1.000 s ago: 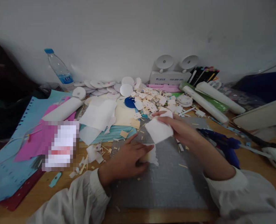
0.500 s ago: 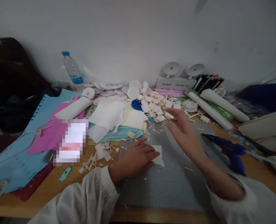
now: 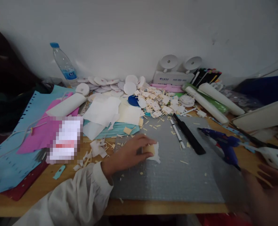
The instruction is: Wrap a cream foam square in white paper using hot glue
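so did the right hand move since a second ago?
Yes. The right hand went from the far edge of the grey mat to past its near right corner, below the glue gun.

Left hand (image 3: 129, 153) flat, fingers curled; right hand (image 3: 268, 191) blurred, fingers spread

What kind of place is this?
Probably a home craft desk: paper scraps heaped on a grey cutting mat, a blue glue gun, and coloured paper sheets spread against a plain wall.

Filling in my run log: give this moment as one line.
left hand: pinching tan piece on grey mat | right hand: blurred, off mat, near blue glue gun
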